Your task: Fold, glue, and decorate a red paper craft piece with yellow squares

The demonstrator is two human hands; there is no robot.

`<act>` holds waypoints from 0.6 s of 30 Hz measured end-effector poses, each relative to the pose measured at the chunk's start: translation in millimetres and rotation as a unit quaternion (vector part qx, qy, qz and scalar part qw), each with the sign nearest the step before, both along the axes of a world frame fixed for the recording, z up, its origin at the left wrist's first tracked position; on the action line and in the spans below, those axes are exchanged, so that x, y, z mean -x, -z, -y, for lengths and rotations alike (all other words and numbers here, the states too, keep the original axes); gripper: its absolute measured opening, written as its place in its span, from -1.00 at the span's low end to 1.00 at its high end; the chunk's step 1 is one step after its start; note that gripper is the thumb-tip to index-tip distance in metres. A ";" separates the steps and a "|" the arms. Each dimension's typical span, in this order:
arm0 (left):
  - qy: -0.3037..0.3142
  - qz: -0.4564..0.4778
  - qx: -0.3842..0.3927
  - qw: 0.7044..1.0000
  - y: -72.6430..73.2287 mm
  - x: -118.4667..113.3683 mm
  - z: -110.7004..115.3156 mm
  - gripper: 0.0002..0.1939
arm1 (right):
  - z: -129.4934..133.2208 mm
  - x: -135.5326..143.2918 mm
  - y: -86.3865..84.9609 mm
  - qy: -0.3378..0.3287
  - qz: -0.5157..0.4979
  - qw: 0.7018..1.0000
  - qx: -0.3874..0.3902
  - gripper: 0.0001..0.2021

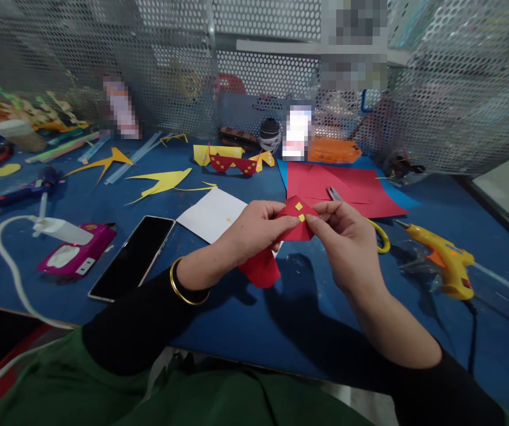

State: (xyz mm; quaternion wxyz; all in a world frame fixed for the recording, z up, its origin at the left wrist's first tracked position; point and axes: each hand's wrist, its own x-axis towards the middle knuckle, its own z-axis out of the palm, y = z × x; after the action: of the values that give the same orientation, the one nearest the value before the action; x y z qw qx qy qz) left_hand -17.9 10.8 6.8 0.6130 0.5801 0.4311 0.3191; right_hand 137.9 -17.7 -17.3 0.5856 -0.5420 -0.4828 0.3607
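My left hand (254, 232) is closed on a red paper cutout (298, 234), with its thumb on the front and its fingers behind. Two small yellow paper squares (299, 206) sit on the red face. My right hand (350, 239) pinches the cutout's right edge, its thumb tip close beside the lower square. Below my left hand a red flap (263, 272) hangs over the table; its link to the cutout is hidden. A white sheet (212, 210) lies partly under my left hand. Scissors with yellow handles (383, 236) lie behind my right hand.
A yellow glue gun (450, 260) lies right, a blue one (36, 186) left. A black phone (134, 257) and purple power strip (79, 248) are at left. Red sheets (347, 183), yellow cutouts (163, 182) and red cutouts with yellow squares (232, 164) lie behind.
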 end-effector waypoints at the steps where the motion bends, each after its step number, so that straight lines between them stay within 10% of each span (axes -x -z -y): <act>1: 0.001 0.000 0.001 1.000 0.1 0.0 0.0 -0.77 | 0.0 0.0 -0.1 0.000 -0.001 1.000 0.001 -0.80; 18: 0.000 0.009 0.001 1.000 5.6 -0.4 -2.0 -0.75 | 3.5 3.2 -1.5 0.015 0.021 1.000 -0.001 -0.74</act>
State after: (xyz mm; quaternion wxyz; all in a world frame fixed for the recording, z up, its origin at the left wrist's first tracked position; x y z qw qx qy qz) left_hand -17.6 12.8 1.2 0.6173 0.5770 0.4257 0.3236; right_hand 134.7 -21.2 -15.8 0.5811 -0.5565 -0.4870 0.3397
